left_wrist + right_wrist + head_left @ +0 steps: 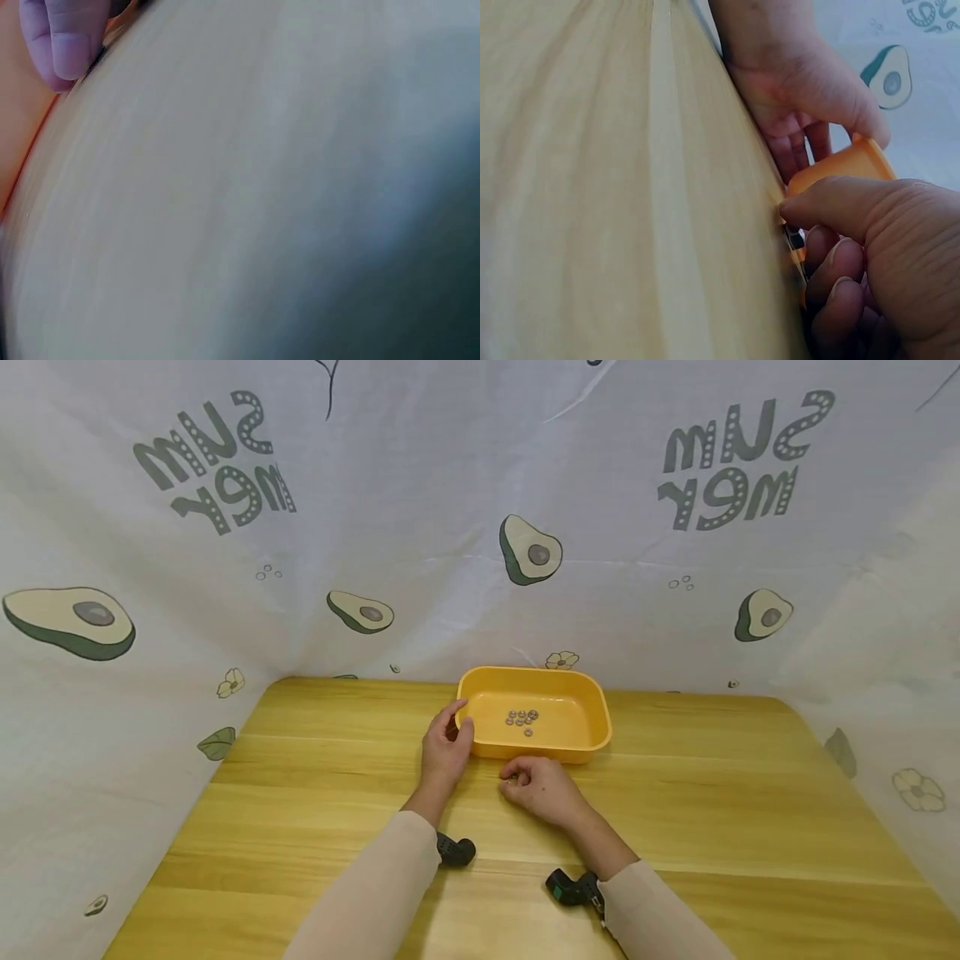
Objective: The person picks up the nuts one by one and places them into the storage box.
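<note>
A yellow plastic bin (592, 747) stands on the wooden table, seen also in the right wrist view as an orange-looking bin (855, 161). Several small silvery ring-shaped pieces (519, 722) lie on its floor. At the bin's left end my left hand (446, 753) grips the rim, thumb toward the front corner. My right hand (546, 789) is just in front of the bin's near wall, low over the table. Between its thumb and curled fingers it pinches a small shiny metal piece (795, 238), mostly hidden. The left wrist view catches only left fingertips (71, 56) beside the bin.
The wooden table (712, 810) extends to both sides of the bin. A white cloth with avocado prints (531, 550) hangs behind it and along the sides. Black wrist devices (456, 851) stick out near both sleeves.
</note>
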The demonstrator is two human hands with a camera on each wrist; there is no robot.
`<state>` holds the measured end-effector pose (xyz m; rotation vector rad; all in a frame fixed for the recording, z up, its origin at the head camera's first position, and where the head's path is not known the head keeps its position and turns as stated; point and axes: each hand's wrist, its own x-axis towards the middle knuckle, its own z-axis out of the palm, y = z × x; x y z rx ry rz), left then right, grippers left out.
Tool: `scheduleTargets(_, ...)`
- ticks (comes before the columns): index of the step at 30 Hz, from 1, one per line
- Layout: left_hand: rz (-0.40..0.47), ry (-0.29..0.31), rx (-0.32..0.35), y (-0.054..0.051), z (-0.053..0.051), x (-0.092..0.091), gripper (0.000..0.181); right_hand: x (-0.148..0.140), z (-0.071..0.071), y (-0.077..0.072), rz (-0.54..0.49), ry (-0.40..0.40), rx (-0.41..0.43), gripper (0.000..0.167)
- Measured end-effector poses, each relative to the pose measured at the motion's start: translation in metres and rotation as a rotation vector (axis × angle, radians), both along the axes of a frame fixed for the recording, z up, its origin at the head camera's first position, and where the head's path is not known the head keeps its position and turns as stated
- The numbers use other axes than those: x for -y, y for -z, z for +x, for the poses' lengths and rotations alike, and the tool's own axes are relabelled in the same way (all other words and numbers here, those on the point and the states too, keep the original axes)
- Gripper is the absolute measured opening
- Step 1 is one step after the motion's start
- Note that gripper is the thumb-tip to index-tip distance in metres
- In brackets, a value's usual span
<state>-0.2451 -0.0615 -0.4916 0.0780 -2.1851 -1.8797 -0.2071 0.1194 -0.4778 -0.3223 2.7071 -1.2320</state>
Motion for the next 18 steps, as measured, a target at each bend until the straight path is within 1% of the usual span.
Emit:
scheduleTargets(6, 0.013, -0.002, 0.002, 0.0002, -0.0004, 0.0007, 0.038, 0.0001, 0.0004, -0.0048, 0.04, 0.012, 0.022, 0.011)
scheduleTargets(10, 0.009, -0.005, -0.006, -0.0006, -0.0006, 0.0003, 0.037, -0.0013, 0.0015, -0.0076, 0.038, 0.021, 0.033, 0.012)
scheduleTargets(18, 0.0, -0.009, -0.007, -0.0007, -0.0005, -0.0002, 0.037, -0.0025, 0.0025, -0.0076, 0.048, -0.011, 0.024, 0.012)
